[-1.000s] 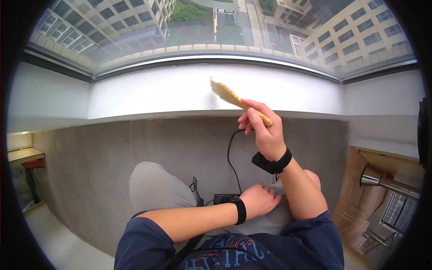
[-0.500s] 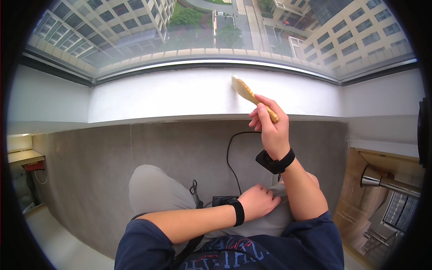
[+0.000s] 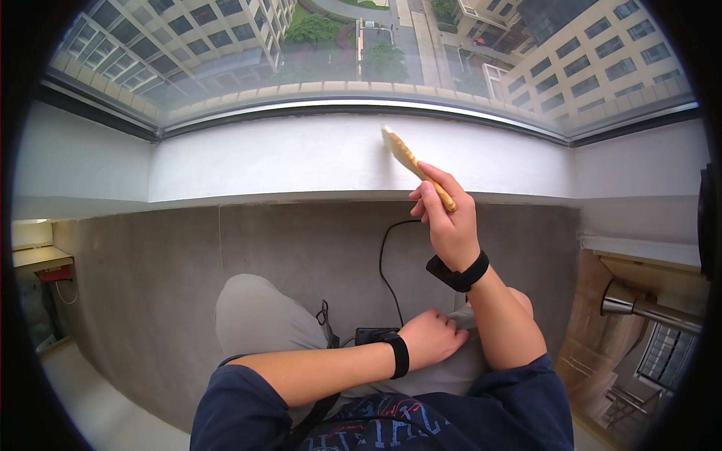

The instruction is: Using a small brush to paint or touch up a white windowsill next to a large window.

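My right hand [image 3: 449,214] grips the wooden handle of a brush [image 3: 404,154], fingers closed around it. The brush slants up and left across the white window sill [image 3: 256,161], its pale-tipped head near the window frame. Bristles on its left side are blurred against the sill; whether they press on it I cannot tell. My left hand [image 3: 434,336] lies palm down on my right thigh, fingers slightly bent and apart, holding nothing visible. Each wrist wears a black band, and a dark box-like device [image 3: 372,335] sits beside the left one.
Behind the sill runs a dark window frame [image 3: 308,110] with glass above buildings and a street. A black cable [image 3: 382,259] curves over the grey surface [image 3: 150,263] below the sill. At right stands a metal pipe [image 3: 639,304]; a red object [image 3: 54,273] is at far left.
My right hand and the brush have shifted slightly left. My left hand keeps its place on my thigh.
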Motion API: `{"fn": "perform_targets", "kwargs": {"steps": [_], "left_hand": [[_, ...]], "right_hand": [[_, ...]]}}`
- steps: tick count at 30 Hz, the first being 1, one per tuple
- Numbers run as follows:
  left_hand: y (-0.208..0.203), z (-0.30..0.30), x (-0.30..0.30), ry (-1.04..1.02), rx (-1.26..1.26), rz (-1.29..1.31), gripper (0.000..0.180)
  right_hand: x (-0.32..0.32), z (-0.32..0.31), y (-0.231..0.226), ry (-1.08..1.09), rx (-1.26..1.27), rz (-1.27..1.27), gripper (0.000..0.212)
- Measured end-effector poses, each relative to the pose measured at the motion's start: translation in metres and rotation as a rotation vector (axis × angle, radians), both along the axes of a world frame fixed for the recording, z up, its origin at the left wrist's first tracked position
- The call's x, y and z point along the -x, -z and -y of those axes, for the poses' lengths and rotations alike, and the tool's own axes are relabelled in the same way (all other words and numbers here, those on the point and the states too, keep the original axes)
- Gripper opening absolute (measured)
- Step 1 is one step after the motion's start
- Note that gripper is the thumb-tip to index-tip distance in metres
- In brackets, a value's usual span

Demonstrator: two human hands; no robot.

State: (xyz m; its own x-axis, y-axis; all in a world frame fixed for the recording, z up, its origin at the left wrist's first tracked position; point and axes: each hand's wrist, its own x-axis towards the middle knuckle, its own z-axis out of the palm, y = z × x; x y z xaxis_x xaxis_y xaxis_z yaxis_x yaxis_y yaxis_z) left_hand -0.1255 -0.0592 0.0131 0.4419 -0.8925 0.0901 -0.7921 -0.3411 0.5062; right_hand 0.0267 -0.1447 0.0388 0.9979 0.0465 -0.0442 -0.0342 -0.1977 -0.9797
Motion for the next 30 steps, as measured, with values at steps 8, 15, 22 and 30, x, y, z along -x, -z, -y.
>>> {"fn": "perform_targets", "kwargs": {"steps": [8,15,22,30], "left_hand": [[0.002,0.005,0.005,-0.006,-0.024,-0.011,0.014],[-0.003,0.002,-0.001,0.038,-0.063,-0.039,0.018],[0.002,0.003,0.0,0.031,-0.039,-0.051,0.018],[0.003,0.0,0.002,0.037,-0.032,-0.04,0.021]], "right_hand": [[0.022,-0.015,0.01,-0.467,0.045,0.092,0.032],[0.005,0.002,-0.009,-0.078,0.034,-0.059,0.033],[0.022,-0.007,-0.011,-0.499,-0.062,-0.198,0.032],[0.013,0.004,-0.008,-0.175,0.186,0.021,0.032]]}}
